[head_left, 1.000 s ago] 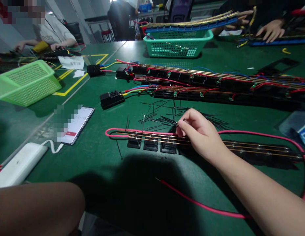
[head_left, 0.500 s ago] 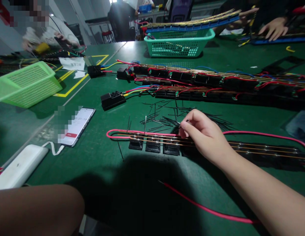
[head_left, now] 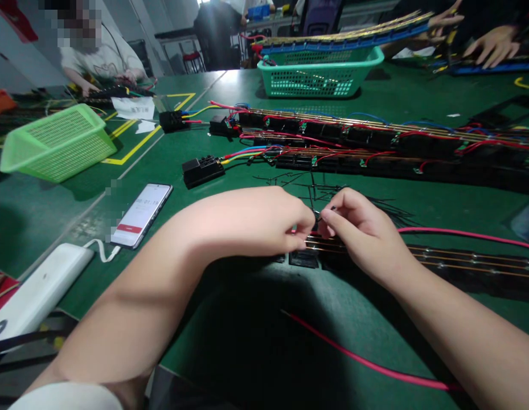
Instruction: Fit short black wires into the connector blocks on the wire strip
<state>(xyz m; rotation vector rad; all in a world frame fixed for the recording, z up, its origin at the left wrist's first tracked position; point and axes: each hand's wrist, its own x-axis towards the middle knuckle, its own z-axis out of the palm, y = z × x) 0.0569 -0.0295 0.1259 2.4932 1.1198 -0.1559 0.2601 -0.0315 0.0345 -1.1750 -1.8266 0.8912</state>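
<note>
My right hand [head_left: 358, 228] rests over a long black strip with copper bars [head_left: 460, 265] and pinches a thin black cable tie [head_left: 322, 213] between thumb and forefinger. My left hand [head_left: 285, 219] has come across in front and pinches the same tie from the other side, fingertips almost touching the right ones. Its forearm hides the strip's left end. A pink wire [head_left: 460, 234] loops around the strip. A loose scatter of black cable ties [head_left: 375, 202] lies just behind both hands.
Finished black strips with red and blue wires [head_left: 375, 142] lie behind. A phone [head_left: 142, 213] and a white power bank [head_left: 37, 287] sit at left, beside a light green basket [head_left: 54, 142]. A teal basket [head_left: 319, 74] stands farther back. Other people's hands work at the table's far edges.
My left arm has swung in from the lower left, and its hand now meets my right hand at the cable tie. The right hand has stayed in place over the strip.
</note>
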